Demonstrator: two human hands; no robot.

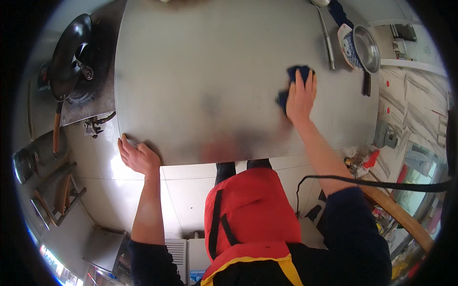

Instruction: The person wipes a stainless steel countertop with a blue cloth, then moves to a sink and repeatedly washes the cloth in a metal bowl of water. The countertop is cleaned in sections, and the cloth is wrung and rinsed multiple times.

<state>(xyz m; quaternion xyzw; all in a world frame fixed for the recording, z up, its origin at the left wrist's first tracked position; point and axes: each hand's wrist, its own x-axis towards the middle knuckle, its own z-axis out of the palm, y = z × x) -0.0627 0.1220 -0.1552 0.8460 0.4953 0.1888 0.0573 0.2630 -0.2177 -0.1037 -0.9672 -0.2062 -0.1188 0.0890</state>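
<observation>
A brushed metal tabletop (pixel 214 71) spreads out before me. My right hand (pixel 302 96) presses a dark blue cloth (pixel 298 73) onto its right half, with part of the cloth bunched beside the wrist side of the hand. My left hand (pixel 139 155) rests at the near left corner of the tabletop, fingers over the edge. To the right of the cloth lies a long-handled metal ladle (pixel 327 43). Beyond it are a patterned dish (pixel 349 46) and a metal pan (pixel 366 50) with a dark handle, close to the right edge.
At the left a black wok (pixel 69 57) with a wooden handle sits tilted on a stove (pixel 102 64). Another dark cloth (pixel 338 12) lies at the far right. A black cable (pixel 375 184) crosses below my right forearm. A wooden bar (pixel 400 214) stands at the lower right.
</observation>
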